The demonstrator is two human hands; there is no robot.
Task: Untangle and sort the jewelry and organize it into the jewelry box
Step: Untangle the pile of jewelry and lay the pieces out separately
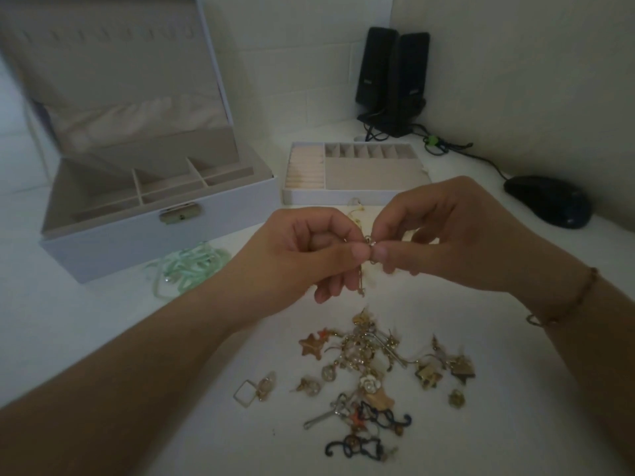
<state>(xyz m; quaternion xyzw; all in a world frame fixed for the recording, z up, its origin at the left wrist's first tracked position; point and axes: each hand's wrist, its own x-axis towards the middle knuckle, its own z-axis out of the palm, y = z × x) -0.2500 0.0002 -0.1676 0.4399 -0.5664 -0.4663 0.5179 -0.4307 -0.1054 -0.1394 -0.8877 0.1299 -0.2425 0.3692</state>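
Small gold chain piece (pixel 368 247) pinched between left hand (pixel 319 252) and right hand (pixel 446 235), raised over white table (pixel 103 338). Jewelry pile (pixel 371 369) below; open jewelry box (pixel 144 214) rear-left, tray (pixel 354 173) behind hands. Bare tabletop left of pile.

Around the scattered heap of gold-toned charms and earrings (pixel 371 365), bare white tabletop (pixel 103 355) lies open to its left and right. Beyond the heap, the open white jewelry box (pixel 144 214), a tangled mint-green ribbon (pixel 189 266) and a removable white divided tray (pixel 354 173) block the way.
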